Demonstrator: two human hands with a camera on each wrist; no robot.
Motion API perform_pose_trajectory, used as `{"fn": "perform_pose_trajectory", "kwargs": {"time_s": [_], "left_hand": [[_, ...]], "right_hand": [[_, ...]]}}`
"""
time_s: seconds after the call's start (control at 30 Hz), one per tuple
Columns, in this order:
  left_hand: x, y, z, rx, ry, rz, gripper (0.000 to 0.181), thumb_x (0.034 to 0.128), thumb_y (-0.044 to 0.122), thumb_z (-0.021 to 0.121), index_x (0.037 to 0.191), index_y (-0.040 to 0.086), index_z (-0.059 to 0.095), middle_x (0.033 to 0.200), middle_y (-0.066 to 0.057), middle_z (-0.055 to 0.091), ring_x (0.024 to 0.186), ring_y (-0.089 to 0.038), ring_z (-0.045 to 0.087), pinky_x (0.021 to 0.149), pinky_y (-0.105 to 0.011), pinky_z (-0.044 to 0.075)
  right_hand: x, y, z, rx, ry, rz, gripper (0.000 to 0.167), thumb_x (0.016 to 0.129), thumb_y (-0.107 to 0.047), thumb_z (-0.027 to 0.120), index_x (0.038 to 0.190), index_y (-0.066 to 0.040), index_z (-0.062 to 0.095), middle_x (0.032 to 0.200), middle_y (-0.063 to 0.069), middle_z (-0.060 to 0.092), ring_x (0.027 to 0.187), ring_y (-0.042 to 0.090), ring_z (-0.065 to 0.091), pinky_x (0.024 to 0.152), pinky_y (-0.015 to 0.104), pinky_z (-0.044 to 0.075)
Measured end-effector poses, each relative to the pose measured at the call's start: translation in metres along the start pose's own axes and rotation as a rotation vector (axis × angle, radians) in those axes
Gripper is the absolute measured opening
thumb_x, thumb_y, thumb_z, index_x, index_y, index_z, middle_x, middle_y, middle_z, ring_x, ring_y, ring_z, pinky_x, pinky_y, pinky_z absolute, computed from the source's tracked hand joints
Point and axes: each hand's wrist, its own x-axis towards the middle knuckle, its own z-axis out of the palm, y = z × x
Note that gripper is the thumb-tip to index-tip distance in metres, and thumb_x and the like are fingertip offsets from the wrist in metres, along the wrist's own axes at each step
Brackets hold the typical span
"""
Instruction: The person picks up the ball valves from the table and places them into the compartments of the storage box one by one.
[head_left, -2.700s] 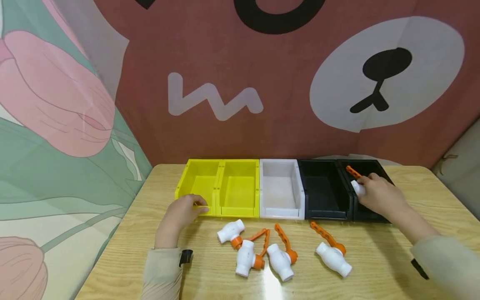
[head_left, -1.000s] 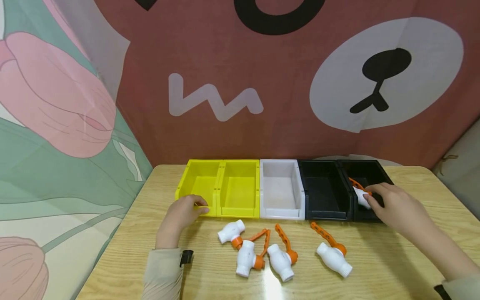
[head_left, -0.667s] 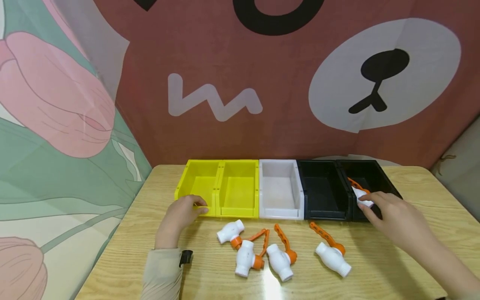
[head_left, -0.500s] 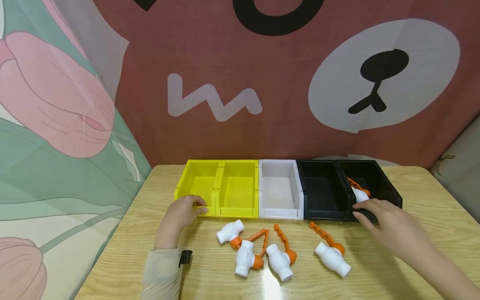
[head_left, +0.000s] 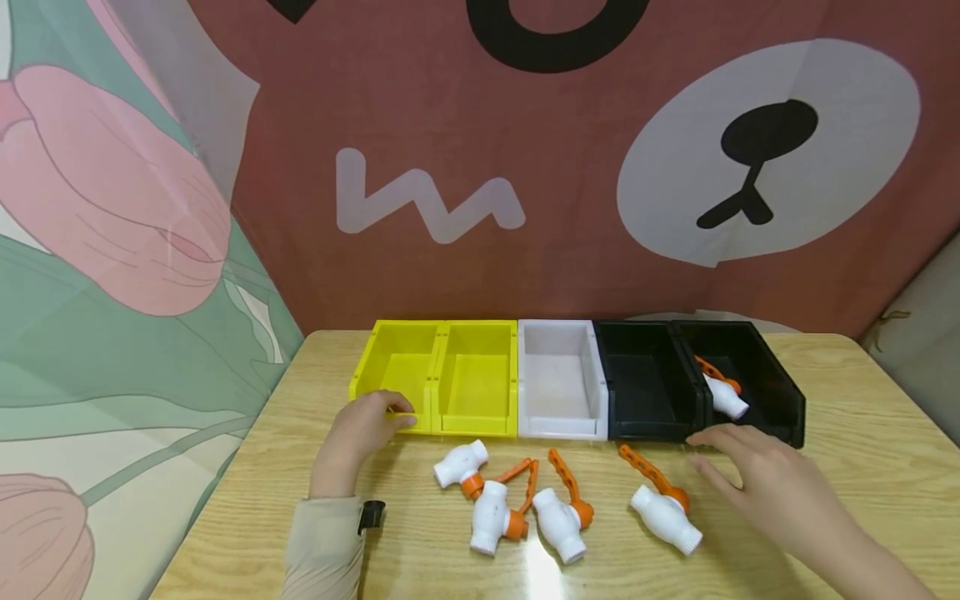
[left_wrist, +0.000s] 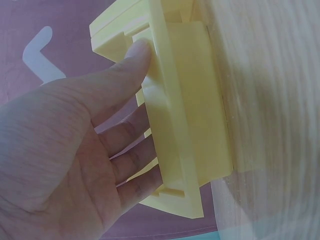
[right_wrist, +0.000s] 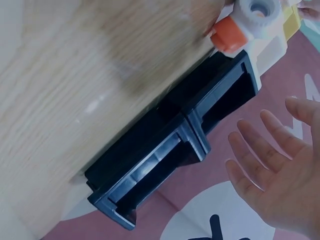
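Observation:
My left hand (head_left: pixel 365 427) grips the front lip of the leftmost yellow bin (head_left: pixel 401 367). In the left wrist view its thumb (left_wrist: pixel 136 55) lies on the lip's outer face and the fingers reach inside. My right hand (head_left: pixel 780 479) is empty, just in front of the rightmost black bin (head_left: pixel 780 387); the right wrist view shows its fingers (right_wrist: pixel 250 155) spread and loosely bent. A white ball valve (head_left: pixel 726 397) with an orange handle lies in that bin, against its left wall. Nearest my right hand on the table is another ball valve (head_left: pixel 666 518).
Between the end bins stand a second yellow bin (head_left: pixel 477 367), a white bin (head_left: pixel 562 367) and another black bin (head_left: pixel 647 371), side by side. More ball valves lie before them: one at left (head_left: pixel 461 463), one in the middle (head_left: pixel 490 517), one farther right (head_left: pixel 561 523). A printed cloth (head_left: pixel 450 275) hangs behind the wooden table (head_left: pixel 247 517).
My right hand lowered the ball valve into the rightmost black bin and let it go. It then drew back toward the table's front. The left hand kept its hold on the yellow bin.

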Motion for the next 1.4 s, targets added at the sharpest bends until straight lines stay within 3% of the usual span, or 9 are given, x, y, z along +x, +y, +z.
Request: {"fn": "perform_pose_trajectory", "kwargs": {"time_s": [0.17,0.37,0.6,0.8,0.93,1.4], "left_hand": [[0.0,0.0,0.0,-0.001,0.0,-0.005,0.012,0.09,0.023,0.074,0.099,0.015,0.075,0.102,0.0,0.071,0.095,-0.025,0.065,0.086,-0.045,0.052],[-0.001,0.0,-0.001,-0.003,-0.003,-0.01,0.012,0.0902,0.023,0.074,0.099,0.015,0.075,0.102,0.0,0.071,0.095,-0.024,0.065,0.085,-0.045,0.052],[0.0,0.001,-0.001,0.006,-0.003,-0.01,0.012,0.0903,0.023,0.074,0.099,0.015,0.075,0.102,0.0,0.071,0.095,-0.024,0.065,0.086,-0.045,0.052],[0.0,0.001,-0.001,0.008,-0.009,-0.014,0.012,0.0901,0.023,0.074,0.098,0.015,0.075,0.101,0.0,0.07,0.094,-0.023,0.064,0.085,-0.045,0.052],[0.0,0.001,-0.001,0.005,-0.007,-0.013,0.012,0.0899,0.023,0.074,0.098,0.015,0.075,0.1,0.0,0.07,0.093,-0.023,0.064,0.085,-0.045,0.052],[0.001,0.0,0.0,0.009,-0.01,-0.015,0.012,0.0899,0.024,0.074,0.099,0.015,0.075,0.101,0.0,0.071,0.094,-0.024,0.065,0.085,-0.045,0.052]], "right_hand": [[-0.004,-0.006,0.005,0.002,-0.008,-0.029,0.029,0.076,-0.025,0.085,0.101,-0.017,0.072,0.1,-0.001,0.069,0.086,0.028,0.068,0.068,0.053,0.055],[-0.008,-0.016,0.011,0.01,-0.067,-0.01,0.029,0.078,-0.031,0.084,0.101,-0.02,0.071,0.102,-0.001,0.069,0.092,0.027,0.067,0.076,0.052,0.054],[-0.013,-0.025,0.019,0.0,-0.048,-0.064,0.028,0.076,-0.034,0.085,0.097,-0.022,0.072,0.1,-0.006,0.067,0.088,0.022,0.066,0.074,0.048,0.055],[-0.016,-0.031,0.022,-0.007,-0.131,-0.05,0.027,0.08,-0.041,0.081,0.098,-0.022,0.071,0.105,-0.005,0.066,0.093,0.02,0.065,0.077,0.047,0.055],[-0.019,-0.034,0.024,-0.01,-0.155,-0.058,0.03,0.077,-0.041,0.083,0.099,-0.024,0.07,0.103,-0.007,0.065,0.095,0.019,0.064,0.079,0.046,0.055],[-0.021,-0.039,0.029,-0.031,-0.242,-0.118,0.05,0.077,-0.046,0.081,0.116,-0.017,0.068,0.111,-0.003,0.066,0.103,0.022,0.062,0.086,0.05,0.053]]}}
